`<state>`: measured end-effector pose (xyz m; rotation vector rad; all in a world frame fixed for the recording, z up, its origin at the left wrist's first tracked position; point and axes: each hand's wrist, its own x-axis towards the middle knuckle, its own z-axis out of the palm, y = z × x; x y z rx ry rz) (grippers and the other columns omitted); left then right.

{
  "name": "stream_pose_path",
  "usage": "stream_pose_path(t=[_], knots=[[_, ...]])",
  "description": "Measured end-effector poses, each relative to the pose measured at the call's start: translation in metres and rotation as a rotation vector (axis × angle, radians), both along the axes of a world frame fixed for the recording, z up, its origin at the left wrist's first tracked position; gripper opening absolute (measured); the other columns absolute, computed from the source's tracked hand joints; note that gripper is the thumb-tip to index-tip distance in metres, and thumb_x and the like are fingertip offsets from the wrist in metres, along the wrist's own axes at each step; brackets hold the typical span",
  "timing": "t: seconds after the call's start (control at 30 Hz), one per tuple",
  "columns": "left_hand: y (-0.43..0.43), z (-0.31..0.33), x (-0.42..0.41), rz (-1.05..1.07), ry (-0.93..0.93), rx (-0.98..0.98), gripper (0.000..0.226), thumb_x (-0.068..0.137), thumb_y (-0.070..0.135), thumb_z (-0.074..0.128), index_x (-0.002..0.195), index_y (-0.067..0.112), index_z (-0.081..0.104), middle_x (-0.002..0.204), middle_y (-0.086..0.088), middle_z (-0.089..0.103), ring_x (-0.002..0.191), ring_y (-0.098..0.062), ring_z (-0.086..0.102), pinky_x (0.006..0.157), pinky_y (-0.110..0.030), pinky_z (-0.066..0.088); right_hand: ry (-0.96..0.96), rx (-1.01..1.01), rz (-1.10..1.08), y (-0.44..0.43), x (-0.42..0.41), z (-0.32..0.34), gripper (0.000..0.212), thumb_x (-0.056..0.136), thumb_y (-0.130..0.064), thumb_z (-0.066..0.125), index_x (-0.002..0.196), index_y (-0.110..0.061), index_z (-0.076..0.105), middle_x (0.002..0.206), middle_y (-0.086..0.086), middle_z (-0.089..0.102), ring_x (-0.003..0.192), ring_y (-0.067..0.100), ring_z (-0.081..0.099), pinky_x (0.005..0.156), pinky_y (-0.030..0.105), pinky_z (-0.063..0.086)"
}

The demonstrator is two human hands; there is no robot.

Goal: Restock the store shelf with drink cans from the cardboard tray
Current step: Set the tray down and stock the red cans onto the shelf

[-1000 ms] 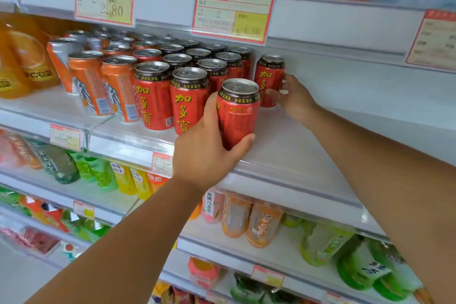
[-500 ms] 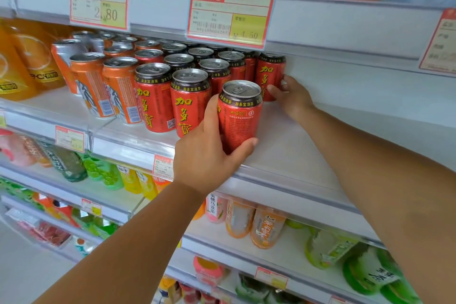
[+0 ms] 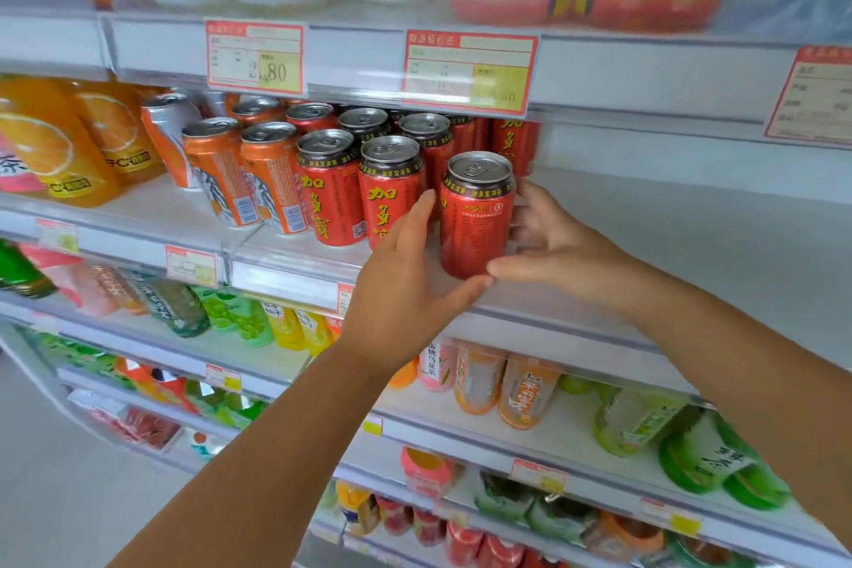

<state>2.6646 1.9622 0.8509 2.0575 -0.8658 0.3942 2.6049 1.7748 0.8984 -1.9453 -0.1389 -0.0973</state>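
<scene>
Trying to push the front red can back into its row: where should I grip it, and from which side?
Grip the front red can round its mid body, coming from the right: it stands upright, the shelf on its right is bare, and other red cans crowd its left.

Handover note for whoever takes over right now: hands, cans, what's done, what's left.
Left hand: open, fingers straight along the left side of the front red can, thumb by its base.
Right hand: cupped round that can's right side, thumb at its base.
Can: upright at the front of the shelf, just right of the red can rows.
Done: red cans stand in rows; this one is set down.
Left: let go, then fill the bare shelf to the right. The cardboard tray is not in view.
</scene>
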Motion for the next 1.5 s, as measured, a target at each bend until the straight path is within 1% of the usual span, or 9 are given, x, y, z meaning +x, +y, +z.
stream_pose_path(t=[0.1,0.2,0.27,0.37,0.53,0.63,0.77,0.97,1.5], knots=[[0.02,-0.011,-0.007,0.093,-0.271,0.093,0.072,0.074,0.063,0.065,0.129,0.018,0.059,0.119,0.001,0.062,0.108,-0.021,0.056,0.094,-0.034,0.046,-0.093,-0.075,-0.223,0.017,0.007,-0.006,0.093,0.064,-0.031,0.087,0.131,-0.039,0.022,0.126,-0.008,0.056,0.108,-0.002,0.058,0.087,0.012,0.047],[0.033,-0.027,0.0,0.139,-0.406,0.134,0.061,0.073,0.063,0.068,0.112,0.016,0.071,0.106,0.0,0.066,0.098,-0.026,0.058,0.087,-0.039,0.048,-0.115,-0.096,-0.306,0.019,0.016,-0.007,0.076,0.07,-0.025,0.085,0.125,-0.031,0.033,0.118,-0.006,0.061,0.1,-0.007,0.059,0.081,0.009,0.048],[0.035,-0.037,0.007,0.119,-0.407,0.129,0.06,0.071,0.059,0.074,0.112,0.014,0.071,0.104,-0.002,0.066,0.099,-0.027,0.058,0.091,-0.04,0.047,-0.064,-0.096,-0.281,0.008,0.02,-0.003,0.069,0.073,-0.02,0.082,0.128,-0.03,0.04,0.118,-0.008,0.061,0.105,0.001,0.06,0.094,0.023,0.049],[0.034,-0.046,0.011,0.097,-0.381,0.107,0.059,0.07,0.057,0.075,0.111,0.015,0.069,0.103,-0.001,0.064,0.101,-0.027,0.056,0.095,-0.036,0.043,0.038,-0.132,-0.277,-0.006,0.022,0.001,0.09,0.07,-0.031,0.083,0.144,-0.034,0.032,0.128,-0.002,0.051,0.114,0.016,0.056,0.09,0.028,0.044],[0.033,-0.047,0.011,0.081,-0.379,0.086,0.058,0.072,0.059,0.071,0.11,0.016,0.068,0.103,0.0,0.063,0.102,-0.026,0.054,0.094,-0.036,0.042,-0.033,-0.173,-0.439,0.014,0.024,-0.01,0.116,0.048,-0.057,0.087,0.14,-0.032,0.021,0.129,0.0,0.046,0.11,0.011,0.054,0.092,0.03,0.046],[0.033,-0.048,0.011,0.082,-0.374,0.091,0.058,0.074,0.06,0.069,0.111,0.016,0.067,0.104,0.0,0.062,0.102,-0.027,0.054,0.095,-0.037,0.042,-0.086,-0.148,-0.469,0.025,0.031,-0.013,0.105,0.056,-0.043,0.09,0.134,-0.026,0.022,0.131,0.001,0.047,0.113,0.009,0.055,0.095,0.024,0.045],[0.033,-0.05,0.011,0.085,-0.394,0.085,0.058,0.075,0.059,0.069,0.112,0.015,0.067,0.103,-0.002,0.062,0.103,-0.024,0.051,0.097,-0.043,0.043,-0.106,-0.143,-0.478,0.021,0.035,-0.008,0.084,0.068,-0.021,0.086,0.131,-0.019,0.03,0.111,-0.013,0.051,0.093,-0.011,0.052,0.069,-0.003,0.038],[0.033,-0.05,0.011,0.073,-0.392,0.082,0.058,0.077,0.06,0.067,0.114,0.015,0.066,0.105,-0.002,0.062,0.104,-0.024,0.051,0.097,-0.042,0.043,-0.09,-0.162,-0.624,-0.011,0.064,-0.004,0.072,0.07,-0.018,0.084,0.125,-0.011,0.038,0.119,0.005,0.056,0.106,0.018,0.058,0.091,0.035,0.048],[0.034,-0.053,0.013,0.078,-0.433,0.089,0.061,0.079,0.063,0.065,0.114,0.014,0.067,0.105,-0.003,0.063,0.104,-0.026,0.055,0.1,-0.038,0.042,-0.121,-0.181,-0.742,-0.031,0.113,-0.017,0.062,0.076,-0.028,0.08,0.127,-0.01,0.047,0.124,0.005,0.061,0.107,0.018,0.06,0.086,0.026,0.044]])
